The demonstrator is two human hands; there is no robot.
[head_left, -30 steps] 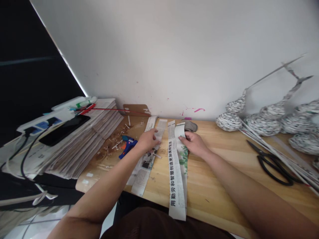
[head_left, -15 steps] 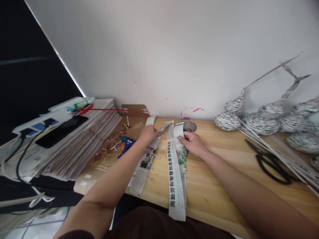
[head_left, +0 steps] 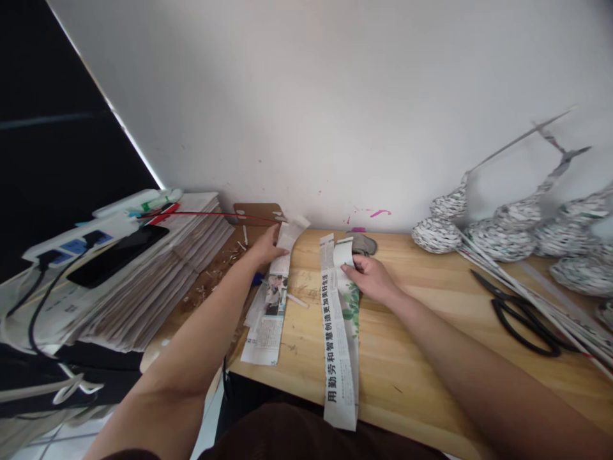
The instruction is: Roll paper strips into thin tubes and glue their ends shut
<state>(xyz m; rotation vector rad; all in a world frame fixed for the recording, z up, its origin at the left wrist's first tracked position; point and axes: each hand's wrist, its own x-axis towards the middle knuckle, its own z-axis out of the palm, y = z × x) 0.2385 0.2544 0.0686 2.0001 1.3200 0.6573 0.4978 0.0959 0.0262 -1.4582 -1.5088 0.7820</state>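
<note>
My left hand (head_left: pixel 269 246) pinches the left edge of a newspaper strip (head_left: pixel 276 294) with a small photo printed on it; its far end curls up towards the wall, and other strips lie partly under it. My right hand (head_left: pixel 368 273) holds the far part of another newspaper strip (head_left: pixel 335 345), printed with large black characters, between thumb and fingers. A strip with green leaves (head_left: pixel 351 306) shows beneath that one. Their near end hangs over the table's front edge. A grey cloth-like piece (head_left: pixel 363 243) lies just behind my right hand.
At left stands a stack of newspapers (head_left: pixel 191 259), bearing a black phone (head_left: pixel 119 255) and a power strip (head_left: pixel 81 239). Woven paper gourds (head_left: pixel 438 235), thin paper rods (head_left: pixel 502 275) and black scissors (head_left: pixel 524 319) lie at right. My left arm hides most of a blue tool (head_left: pixel 257 278).
My left hand has moved left, away from the strips at my right hand, to the other newspaper strips. Those have shifted, their far end now curling up. My right hand stays put.
</note>
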